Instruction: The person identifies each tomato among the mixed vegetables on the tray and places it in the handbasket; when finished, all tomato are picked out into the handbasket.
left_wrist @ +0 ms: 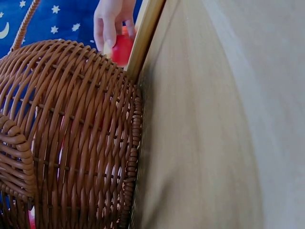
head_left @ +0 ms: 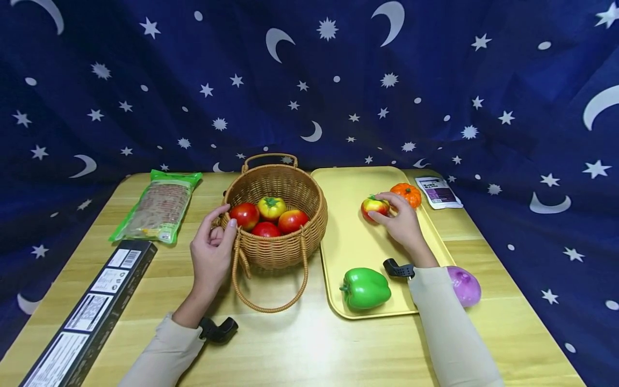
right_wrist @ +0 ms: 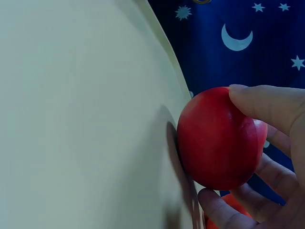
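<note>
My left hand (head_left: 213, 250) holds the near left rim of a round wicker basket (head_left: 275, 250), thumb and fingers at its edge. Inside the basket lie several red and yellow toy tomatoes (head_left: 272, 208). Its near handle hangs down in front and the far one stands up. Over the yellow tray (head_left: 358, 236), my right hand (head_left: 398, 217) grips a red and yellow tomato (head_left: 371, 207) with a green leafy top. The right wrist view has the thumb on one side of this tomato (right_wrist: 219, 140) and fingers on the other. A green bell pepper (head_left: 366, 288) lies near the tray's front.
A small orange pumpkin (head_left: 407, 194) is at the tray's far right, beside a white and purple packet (head_left: 439, 192). A purple vegetable (head_left: 465, 286) lies partly behind the right sleeve. On the left are a green-edged bag (head_left: 159, 207) and a long black box (head_left: 92, 317).
</note>
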